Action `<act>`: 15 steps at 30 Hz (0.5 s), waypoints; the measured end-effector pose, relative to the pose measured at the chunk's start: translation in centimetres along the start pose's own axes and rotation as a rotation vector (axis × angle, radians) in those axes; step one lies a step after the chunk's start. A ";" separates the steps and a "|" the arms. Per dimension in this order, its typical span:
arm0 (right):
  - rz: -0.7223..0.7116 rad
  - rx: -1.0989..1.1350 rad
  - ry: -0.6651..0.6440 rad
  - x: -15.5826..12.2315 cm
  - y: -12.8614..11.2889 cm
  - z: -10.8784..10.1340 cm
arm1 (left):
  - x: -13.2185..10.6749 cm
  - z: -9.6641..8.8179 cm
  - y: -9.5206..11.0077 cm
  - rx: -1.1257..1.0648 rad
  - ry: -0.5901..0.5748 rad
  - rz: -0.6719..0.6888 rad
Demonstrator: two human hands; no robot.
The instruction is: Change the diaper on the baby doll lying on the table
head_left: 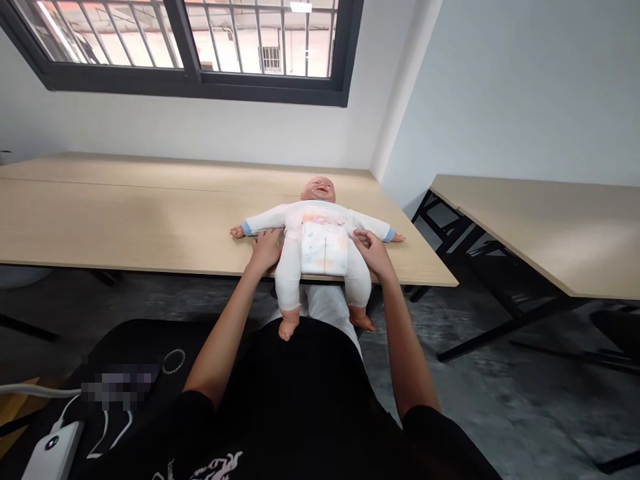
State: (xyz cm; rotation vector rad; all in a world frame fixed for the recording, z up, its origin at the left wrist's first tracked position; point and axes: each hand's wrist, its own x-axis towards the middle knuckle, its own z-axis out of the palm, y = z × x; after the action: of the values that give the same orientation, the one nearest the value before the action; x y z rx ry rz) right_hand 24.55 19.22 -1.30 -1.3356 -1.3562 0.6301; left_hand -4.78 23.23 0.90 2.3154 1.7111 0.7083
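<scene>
A baby doll (318, 230) in a white suit with blue cuffs lies on its back at the near edge of a wooden table (125, 220), arms spread, legs hanging over the edge. A white nappy (324, 248) covers its belly. My left hand (266, 248) rests against the doll's side by the nappy's left edge, fingers curled under the cloth. My right hand (371, 250) pinches the nappy's right side near the doll's hip.
A second wooden table (545, 227) stands to the right, with a gap and black metal legs between the two. A barred window (200, 40) is in the wall behind. A white power bank (53, 450) lies at the lower left.
</scene>
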 end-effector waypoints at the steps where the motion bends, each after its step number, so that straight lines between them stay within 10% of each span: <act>1: 0.000 0.004 -0.001 0.1 0.1 0.0 | -0.1 0.0 0.5 0.019 -0.034 -0.006; 7: 0.005 0.002 -0.006 0.1 0.1 -0.1 | -0.6 -0.4 1.7 0.135 -0.010 -0.007; 15: 0.004 -0.001 -0.011 -0.3 -0.3 -0.1 | -1.6 -1.7 -2.3 -0.089 0.074 -0.021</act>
State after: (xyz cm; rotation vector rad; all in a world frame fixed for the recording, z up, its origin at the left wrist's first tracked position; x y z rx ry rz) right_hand 24.48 18.86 -1.08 -1.3379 -1.3635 0.6407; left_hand -7.90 22.27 1.00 2.2355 1.6949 0.8577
